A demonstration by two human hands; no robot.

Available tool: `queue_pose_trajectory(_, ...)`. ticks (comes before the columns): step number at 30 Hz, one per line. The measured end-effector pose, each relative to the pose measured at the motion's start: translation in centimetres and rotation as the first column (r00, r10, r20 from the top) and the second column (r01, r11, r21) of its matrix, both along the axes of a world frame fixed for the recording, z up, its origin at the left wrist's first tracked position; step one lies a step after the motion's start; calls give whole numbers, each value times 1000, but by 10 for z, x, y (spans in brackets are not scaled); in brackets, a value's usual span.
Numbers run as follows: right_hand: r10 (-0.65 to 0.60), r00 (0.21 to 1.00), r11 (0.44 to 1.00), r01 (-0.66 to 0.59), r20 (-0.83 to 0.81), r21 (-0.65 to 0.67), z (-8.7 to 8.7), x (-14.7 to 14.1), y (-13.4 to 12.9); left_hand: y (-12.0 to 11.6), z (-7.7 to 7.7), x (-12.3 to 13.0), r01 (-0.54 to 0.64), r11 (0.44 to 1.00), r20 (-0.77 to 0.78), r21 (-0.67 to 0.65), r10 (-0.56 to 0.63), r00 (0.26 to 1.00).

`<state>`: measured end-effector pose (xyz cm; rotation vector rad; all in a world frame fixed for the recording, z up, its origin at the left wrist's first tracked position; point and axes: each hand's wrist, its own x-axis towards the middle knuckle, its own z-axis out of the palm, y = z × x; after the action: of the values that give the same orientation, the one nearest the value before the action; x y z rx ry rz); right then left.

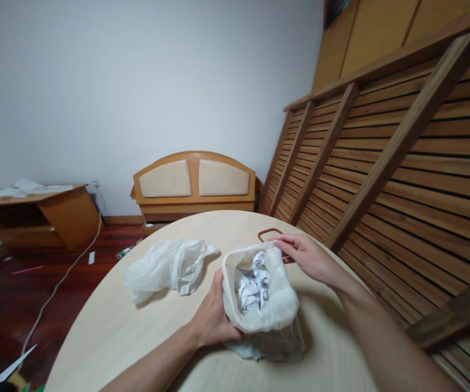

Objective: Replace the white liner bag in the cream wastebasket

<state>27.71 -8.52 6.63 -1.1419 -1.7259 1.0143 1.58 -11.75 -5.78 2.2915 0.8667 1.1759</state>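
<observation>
A small bin stands tilted toward me on the table, lined with a whitish plastic bag folded over its rim. Crumpled white paper lies inside. My left hand is wrapped round the bin's left side, thumb toward the front. At the far right corner of the rim, my right hand pinches the bag's edge, its fingertips partly hidden. Just behind that hand is a brown rounded ring, partly covered; I cannot tell whether the fingers touch it. Left of the bin lies another crumpled plastic bag.
The round pale table fills the foreground. Wooden slatted panels lean along the right side. Behind stands a headboard. A low cabinet is at the left, with a white cable trailing over the dark red floor.
</observation>
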Motion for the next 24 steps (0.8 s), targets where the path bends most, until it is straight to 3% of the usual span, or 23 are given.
queue_pose_trajectory(3,-146,984,978,127,105,166,1,5,4,0,-1,0,-16,1000,-8,20,16,1000)
queue_pose_trajectory(6,-312,927,874,193,209,447,12,0,-5,-1,-1,0,-14,999,10,36,14,1000)
queue_pose_trajectory(8,-376,889,792,162,262,589,22,-9,-17,-2,0,1,-20,999,25,44,18,1000)
queue_pose_trajectory(10,-350,855,780,40,382,624,28,-19,-29,-3,1,2,-44,997,29,60,42,999)
queue_pose_trajectory(14,-304,782,824,-71,544,562,24,-36,-41,-4,1,3,-86,989,14,118,85,996)
queue_pose_trajectory(17,-217,793,861,-119,570,494,16,-41,-40,-3,-1,2,-83,990,12,116,82,997)
queue_pose_trajectory(21,-232,900,908,65,369,413,5,-44,-29,-1,-5,0,-63,997,30,41,61,998)
queue_pose_trajectory(24,-82,981,983,51,176,175,-9,-44,-16,0,-8,-1,-52,998,36,-27,53,998)
